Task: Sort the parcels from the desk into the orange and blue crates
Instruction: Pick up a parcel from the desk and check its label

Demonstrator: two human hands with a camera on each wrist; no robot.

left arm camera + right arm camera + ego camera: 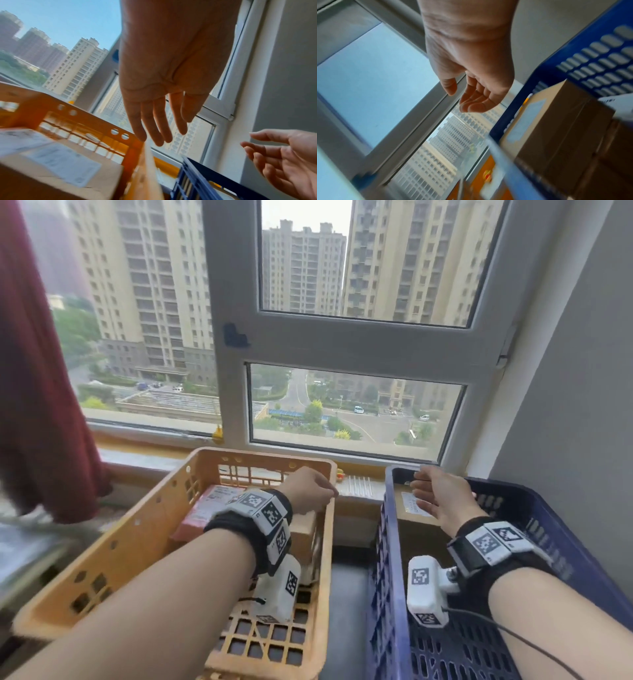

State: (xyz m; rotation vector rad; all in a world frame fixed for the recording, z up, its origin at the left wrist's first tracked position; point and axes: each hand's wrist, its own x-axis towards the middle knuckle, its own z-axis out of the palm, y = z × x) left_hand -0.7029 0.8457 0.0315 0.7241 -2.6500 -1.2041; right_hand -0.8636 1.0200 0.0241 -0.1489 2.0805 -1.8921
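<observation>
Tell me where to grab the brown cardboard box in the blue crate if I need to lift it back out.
Probably from above, by its two long sides. The cardboard box lies flat in the far end of the blue crate, labelled top up, and the walls block low approaches. The right hand, open, hangs above it.

Two crates are sitting side by side under the window: one orange crate (144, 542) and one blue crate (387, 594). Two parcels are showing in the orange crate: one pink-red parcel (202, 513) toward its far left corner and one brown box (303, 529) against its right wall. One brown box with a white label (409, 505) is showing at the far left corner of the blue crate; more there is hidden. Two hands are showing, one left hand (310, 489) and one right hand (440, 496), each wearing one wrist camera.
</observation>
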